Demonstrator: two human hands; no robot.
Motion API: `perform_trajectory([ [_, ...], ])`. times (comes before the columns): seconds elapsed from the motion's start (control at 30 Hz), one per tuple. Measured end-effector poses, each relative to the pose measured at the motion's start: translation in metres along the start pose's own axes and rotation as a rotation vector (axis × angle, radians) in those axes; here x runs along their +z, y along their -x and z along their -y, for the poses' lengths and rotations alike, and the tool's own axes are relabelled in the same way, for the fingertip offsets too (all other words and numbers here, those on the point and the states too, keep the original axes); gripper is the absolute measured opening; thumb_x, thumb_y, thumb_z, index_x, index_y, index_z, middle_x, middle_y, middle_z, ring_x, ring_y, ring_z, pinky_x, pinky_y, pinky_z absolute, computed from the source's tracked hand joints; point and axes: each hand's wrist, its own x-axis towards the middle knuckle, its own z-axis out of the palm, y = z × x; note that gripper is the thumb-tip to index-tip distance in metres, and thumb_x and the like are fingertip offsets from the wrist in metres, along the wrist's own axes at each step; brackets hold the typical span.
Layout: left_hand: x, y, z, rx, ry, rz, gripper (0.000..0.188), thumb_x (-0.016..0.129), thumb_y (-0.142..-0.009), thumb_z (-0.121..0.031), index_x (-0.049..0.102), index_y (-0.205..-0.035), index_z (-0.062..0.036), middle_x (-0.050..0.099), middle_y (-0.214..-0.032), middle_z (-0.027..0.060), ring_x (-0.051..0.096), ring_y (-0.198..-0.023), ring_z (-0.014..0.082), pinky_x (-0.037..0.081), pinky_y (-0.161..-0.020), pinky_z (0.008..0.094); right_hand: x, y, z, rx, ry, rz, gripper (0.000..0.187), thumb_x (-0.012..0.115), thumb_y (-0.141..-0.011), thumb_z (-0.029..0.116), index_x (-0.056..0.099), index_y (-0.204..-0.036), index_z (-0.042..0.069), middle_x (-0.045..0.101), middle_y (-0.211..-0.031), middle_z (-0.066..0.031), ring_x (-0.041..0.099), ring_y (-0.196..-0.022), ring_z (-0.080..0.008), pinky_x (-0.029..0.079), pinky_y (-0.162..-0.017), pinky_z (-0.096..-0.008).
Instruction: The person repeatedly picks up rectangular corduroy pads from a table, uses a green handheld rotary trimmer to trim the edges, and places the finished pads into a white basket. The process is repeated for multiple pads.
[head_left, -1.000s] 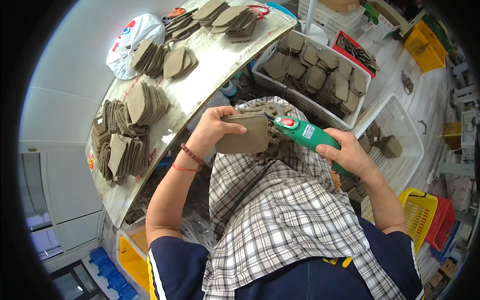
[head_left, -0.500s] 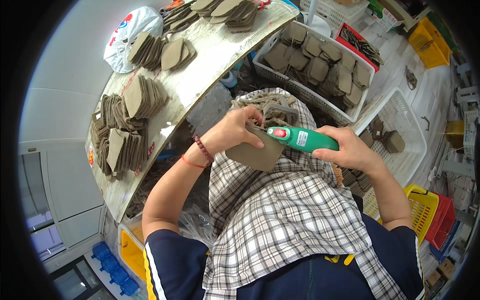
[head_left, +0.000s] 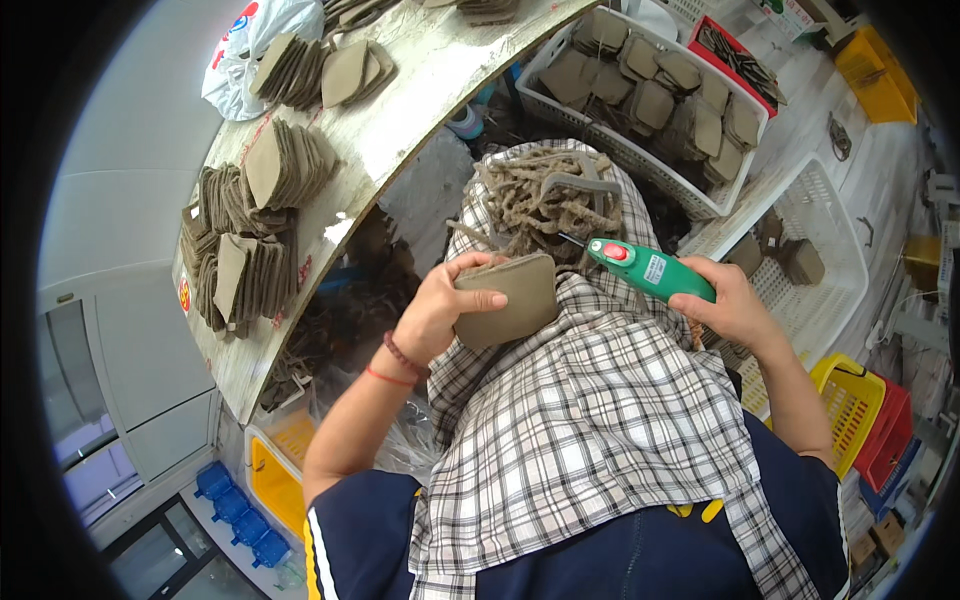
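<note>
My left hand [head_left: 440,310] grips an olive-brown pad [head_left: 510,305] with rounded corners, thumb lying across its front face. In my right hand [head_left: 735,305] is a green handheld tool [head_left: 650,270] with a red button and a thin dark tip. That tip points left and is apart from the pad, just above its right corner. On my lap, over a checked apron [head_left: 590,420], lies a heap of brown fabric strips [head_left: 540,205]. A grey curved strip [head_left: 580,185] rests on the heap.
Stacks of similar pads [head_left: 285,165] stand on the worn table [head_left: 370,130] at left, beside a white plastic bag [head_left: 235,75]. A white crate [head_left: 640,150] full of pads is at the far right, near a red box [head_left: 735,65]. Another white basket [head_left: 835,240] holds some pads.
The tool has moved away from the pad to the right. My left hand has drawn the pad lower and left and turned it, so the strip heap shows more fully.
</note>
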Motion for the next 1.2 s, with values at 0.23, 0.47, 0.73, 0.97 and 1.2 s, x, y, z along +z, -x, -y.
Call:
perform_trajectory([
  [0.23,0.014,0.028,0.065,0.234,0.485,-0.074,0.043,0.071,-0.076,-0.003,0.057,-0.117,0.0006,0.062,-0.116,0.0112,0.060,-0.106,0.0214,0.046,-0.097,0.0365,0.000,0.013,0.005,0.008,-0.039,0.019,0.042,0.073,-0.080,0.024,0.059,-0.111,-0.001,0.062,-0.074,-0.0051,0.056,-0.052,-0.0099,0.046,-0.050,-0.0247],
  [0.47,0.017,0.021,0.047,0.301,0.220,-0.135,0.041,0.072,-0.078,-0.005,0.059,-0.117,-0.0014,0.063,-0.111,0.0092,0.060,-0.102,0.0167,0.047,-0.090,0.0291,-0.011,0.015,0.024,0.117,-0.095,0.084,0.043,0.071,-0.082,0.020,0.056,-0.114,-0.004,0.063,-0.080,-0.0064,0.060,-0.063,-0.0101,0.049,-0.058,-0.0244],
  [0.73,0.025,0.041,0.082,0.103,0.619,-0.056,0.060,0.068,-0.080,-0.018,0.046,-0.132,-0.0003,0.053,-0.129,0.0134,0.051,-0.119,0.0246,0.040,-0.102,0.0372,-0.011,0.026,0.020,-0.039,-0.017,0.004,0.043,0.072,-0.082,0.025,0.058,-0.112,-0.003,0.062,-0.071,-0.0052,0.059,-0.057,-0.0093,0.047,-0.053,-0.0240],
  [0.97,0.037,0.058,0.077,0.162,0.443,0.063,0.069,0.064,-0.085,-0.030,0.037,-0.139,0.0028,0.048,-0.135,0.0155,0.047,-0.124,0.0272,0.035,-0.107,0.0395,-0.012,0.029,0.019,-0.012,-0.113,-0.017,0.041,0.072,-0.082,0.024,0.059,-0.110,-0.003,0.062,-0.071,-0.0055,0.059,-0.058,-0.0097,0.047,-0.054,-0.0239],
  [1.2,0.043,0.019,0.067,0.150,0.651,-0.126,0.045,0.059,-0.092,-0.020,0.047,-0.130,0.0016,0.058,-0.124,0.0127,0.057,-0.112,0.0244,0.046,-0.097,0.0397,-0.016,0.029,0.026,-0.039,0.005,-0.027,0.042,0.073,-0.082,0.025,0.059,-0.111,-0.002,0.064,-0.072,-0.0064,0.060,-0.060,-0.0102,0.048,-0.056,-0.0246],
])
